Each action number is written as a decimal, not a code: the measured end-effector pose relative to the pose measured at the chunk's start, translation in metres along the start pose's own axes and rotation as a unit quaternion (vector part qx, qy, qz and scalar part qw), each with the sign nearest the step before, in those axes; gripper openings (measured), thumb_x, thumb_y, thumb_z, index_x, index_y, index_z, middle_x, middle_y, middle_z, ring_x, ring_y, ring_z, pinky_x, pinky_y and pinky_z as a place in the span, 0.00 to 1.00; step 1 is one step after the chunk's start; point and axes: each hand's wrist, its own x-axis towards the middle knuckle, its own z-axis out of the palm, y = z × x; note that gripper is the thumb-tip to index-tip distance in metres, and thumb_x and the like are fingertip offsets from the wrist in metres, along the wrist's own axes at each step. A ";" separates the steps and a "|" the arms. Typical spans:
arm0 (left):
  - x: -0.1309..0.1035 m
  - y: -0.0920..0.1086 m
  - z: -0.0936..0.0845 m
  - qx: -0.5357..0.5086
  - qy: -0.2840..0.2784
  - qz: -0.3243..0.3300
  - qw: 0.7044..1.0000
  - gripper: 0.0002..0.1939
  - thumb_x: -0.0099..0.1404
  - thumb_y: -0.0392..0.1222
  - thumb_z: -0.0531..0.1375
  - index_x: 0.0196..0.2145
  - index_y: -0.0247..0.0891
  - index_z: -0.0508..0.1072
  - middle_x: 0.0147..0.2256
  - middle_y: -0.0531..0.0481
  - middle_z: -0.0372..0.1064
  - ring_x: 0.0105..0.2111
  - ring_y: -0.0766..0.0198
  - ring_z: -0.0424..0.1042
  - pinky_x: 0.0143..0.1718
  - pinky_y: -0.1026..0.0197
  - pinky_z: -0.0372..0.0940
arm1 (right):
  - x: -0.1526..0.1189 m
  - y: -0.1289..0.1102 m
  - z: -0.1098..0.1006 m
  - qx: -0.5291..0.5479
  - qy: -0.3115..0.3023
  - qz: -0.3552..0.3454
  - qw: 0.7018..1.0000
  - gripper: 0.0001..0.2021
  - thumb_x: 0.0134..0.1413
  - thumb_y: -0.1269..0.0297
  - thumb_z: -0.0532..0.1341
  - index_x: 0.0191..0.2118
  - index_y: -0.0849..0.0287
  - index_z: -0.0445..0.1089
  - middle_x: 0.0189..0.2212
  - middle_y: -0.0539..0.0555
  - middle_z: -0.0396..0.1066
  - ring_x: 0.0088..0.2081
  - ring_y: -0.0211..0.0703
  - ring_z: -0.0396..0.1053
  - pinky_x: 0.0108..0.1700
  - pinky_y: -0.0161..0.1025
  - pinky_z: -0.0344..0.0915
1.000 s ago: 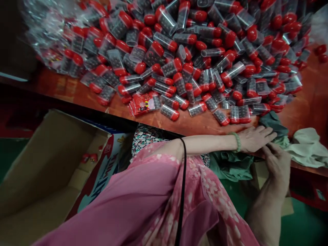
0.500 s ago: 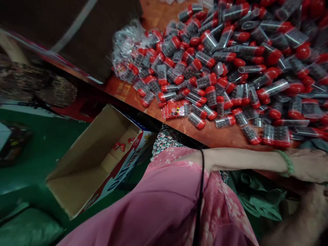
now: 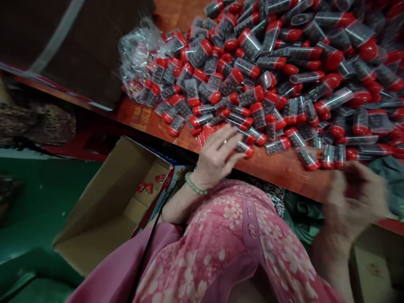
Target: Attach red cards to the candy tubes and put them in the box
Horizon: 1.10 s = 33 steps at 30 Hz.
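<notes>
My left hand [image 3: 217,155], with a green bead bracelet [image 3: 195,184] at its wrist, reaches over the front edge of the table. Its fingers stretch out over small red printed cards [image 3: 203,135], largely covering them. Beside its fingertips lies a clear tube with a red rounded end [image 3: 245,148]. At the right, my right hand [image 3: 356,202] is blurred, its fingers curved near the front row of tubes [image 3: 328,156]. Whether anything is between those fingers cannot be made out.
A large pile of red-ended clear tubes [image 3: 252,71] with dark dotted contents covers much of the orange table [image 3: 277,170]. A crinkled clear plastic bag [image 3: 139,63] lies left of it. Below stands an open cardboard box [image 3: 94,202] with several small red pieces [image 3: 149,188].
My left hand has moved from the far right, across my body, to the red cards. My right hand has risen to the table edge. Two tubes at the front right now stand further apart.
</notes>
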 end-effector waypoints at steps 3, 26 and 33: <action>-0.025 -0.037 0.002 0.112 -0.061 -0.051 0.991 0.29 0.73 0.50 0.61 0.66 0.34 0.65 0.68 0.30 0.64 0.71 0.45 0.62 0.68 0.39 0.65 | -0.009 -0.054 0.081 0.074 -0.171 -0.168 0.968 0.12 0.65 0.63 0.64 0.52 0.57 0.76 0.42 0.61 0.80 0.44 0.55 0.76 0.47 0.53 0.74; -0.030 -0.060 0.005 0.144 -0.011 -0.044 0.989 0.13 0.76 0.39 0.56 0.36 0.38 0.79 0.32 0.48 0.73 0.33 0.62 0.67 0.35 0.59 0.66 | 0.009 -0.098 0.123 -0.023 -0.332 -0.206 0.920 0.26 0.67 0.68 0.56 0.69 0.59 0.61 0.48 0.61 0.79 0.45 0.51 0.76 0.50 0.50 0.76; -0.028 -0.066 0.006 0.068 0.024 -0.087 0.994 0.13 0.71 0.49 0.65 0.35 0.36 0.79 0.32 0.50 0.75 0.33 0.64 0.72 0.37 0.60 0.68 | 0.011 -0.080 0.121 0.193 -0.266 -0.059 0.943 0.22 0.61 0.66 0.66 0.61 0.53 0.72 0.52 0.56 0.80 0.48 0.48 0.81 0.52 0.47 0.78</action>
